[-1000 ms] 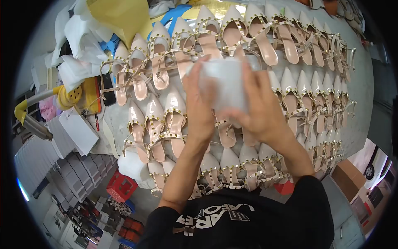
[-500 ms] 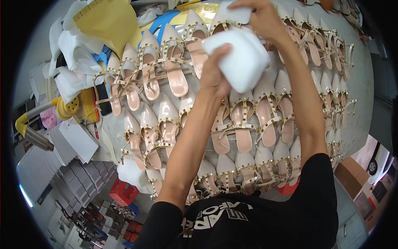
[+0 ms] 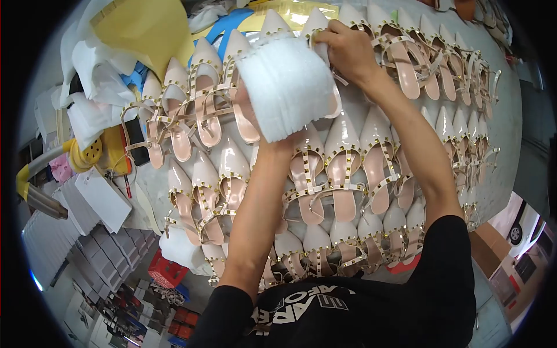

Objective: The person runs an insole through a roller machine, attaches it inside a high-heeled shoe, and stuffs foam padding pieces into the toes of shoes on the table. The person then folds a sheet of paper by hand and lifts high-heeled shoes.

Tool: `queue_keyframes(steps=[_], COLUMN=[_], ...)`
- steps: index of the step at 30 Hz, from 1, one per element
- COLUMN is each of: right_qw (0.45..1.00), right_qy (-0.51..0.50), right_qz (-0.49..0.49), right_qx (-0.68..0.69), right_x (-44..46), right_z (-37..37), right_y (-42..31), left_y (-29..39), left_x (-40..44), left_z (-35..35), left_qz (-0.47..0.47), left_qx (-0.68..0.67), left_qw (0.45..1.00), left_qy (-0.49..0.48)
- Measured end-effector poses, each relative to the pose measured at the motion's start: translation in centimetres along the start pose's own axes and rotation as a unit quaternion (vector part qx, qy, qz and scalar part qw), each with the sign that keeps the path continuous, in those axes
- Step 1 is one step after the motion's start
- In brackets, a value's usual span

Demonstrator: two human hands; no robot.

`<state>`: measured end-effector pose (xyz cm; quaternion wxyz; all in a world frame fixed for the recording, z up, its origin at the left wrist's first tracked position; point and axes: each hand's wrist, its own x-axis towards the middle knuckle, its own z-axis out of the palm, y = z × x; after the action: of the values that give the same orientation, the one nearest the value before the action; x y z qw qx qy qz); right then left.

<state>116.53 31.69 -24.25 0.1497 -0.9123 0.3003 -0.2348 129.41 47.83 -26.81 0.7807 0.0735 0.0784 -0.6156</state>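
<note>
1. A stack of soft white sheets is held up over the table by the left hand. The hand is mostly hidden behind the stack; it is judged to be clamped on it, since no other support is seen, but the fingers are covered.
2. The right hand is placed at the opening of a shoe in the far row. Its thumb and forefinger are brought close together there; whether anything is pinched between them cannot be told.
3. The shoe is laid with its long axis running away from the person, toe pointed to the far side. Its middle is covered by the stack in this view, and its heel end is shown just beyond the stack's right edge.
4. The stack is held to the left of the right hand and a little nearer the person. The shoe's opening is reached more closely by the right hand than by the left. Whether the shoe is touched by the stack cannot be told.
5. Nearer the person, a middle row and a front row of matching studded shoes are set out. At the far left, a yellow sheet is seen beside loose white wrap.
</note>
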Motion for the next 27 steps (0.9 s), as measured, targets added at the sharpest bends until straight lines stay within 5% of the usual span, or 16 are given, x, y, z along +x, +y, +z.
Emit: queue_keyframes(steps=[4,6,8,9,12,14,15,17,20,22,23,24,25,26,27], right_qw=[0.977,0.984,0.976,0.961,0.965,0.965,0.964,0.978,0.99,0.98,0.985,0.997,0.954,0.924,0.944], right_qy=[-0.008,0.015,-0.096,-0.177,-0.129,-0.158,-0.215,-0.128,0.123,0.2,0.166,-0.066,-0.292,0.003,0.037], right_qz=[0.096,0.034,-0.016,0.03,0.097,0.048,0.099,0.041,0.056,0.004,0.019,0.033,0.038,-0.163,-0.088], right_qx=[-0.191,-0.174,-0.194,-0.209,-0.208,-0.205,-0.119,-0.162,0.026,-0.014,-0.044,0.009,0.056,0.345,0.317], right_x=[1.3,2.5,4.0,5.0,5.0,4.7,4.5,2.0,-4.9,-10.6,-14.2,-19.4,-23.0,-18.6,-19.1], right_z=[-0.1,1.0,2.3,1.5,3.3,2.5,0.1,-6.7,-19.3,-27.0,-30.7,-36.6,-42.0,-42.1,-43.7], right_y=[-1.5,-0.2,0.9,-0.3,-0.6,-0.2,-1.9,-6.7,-17.9,-27.4,-31.9,-33.7,-33.7,-39.5,-43.1], left_y=[0.3,0.3,0.2,0.2,0.4,1.3,2.0,3.8,7.4,9.4,9.8,9.9,10.1,9.9,9.1], left_x=[-0.7,-0.8,-1.3,-1.4,-4.0,-9.5,-12.7,-19.1,-27.1,-30.6,-32.0,-33.1,-33.9,-34.9,-36.1], left_z=[2.5,2.7,4.2,4.5,4.9,7.0,7.5,10.4,12.7,13.5,13.9,14.2,14.5,15.1,16.4], left_qz=[-0.027,-0.028,0.013,0.018,0.014,-0.054,-0.108,-0.109,-0.098,-0.1,-0.105,-0.088,-0.091,-0.094,-0.075], left_qx=[0.055,0.033,0.172,0.173,0.19,0.305,0.251,0.273,0.233,0.254,0.271,0.283,0.304,0.326,0.328], left_qw=[0.998,0.999,0.985,0.984,0.982,0.949,0.962,0.956,0.967,0.961,0.956,0.954,0.947,0.94,0.941], left_qy=[-0.033,-0.026,-0.023,-0.035,0.017,0.061,0.03,0.008,0.026,0.034,0.049,0.045,0.043,0.045,0.043])
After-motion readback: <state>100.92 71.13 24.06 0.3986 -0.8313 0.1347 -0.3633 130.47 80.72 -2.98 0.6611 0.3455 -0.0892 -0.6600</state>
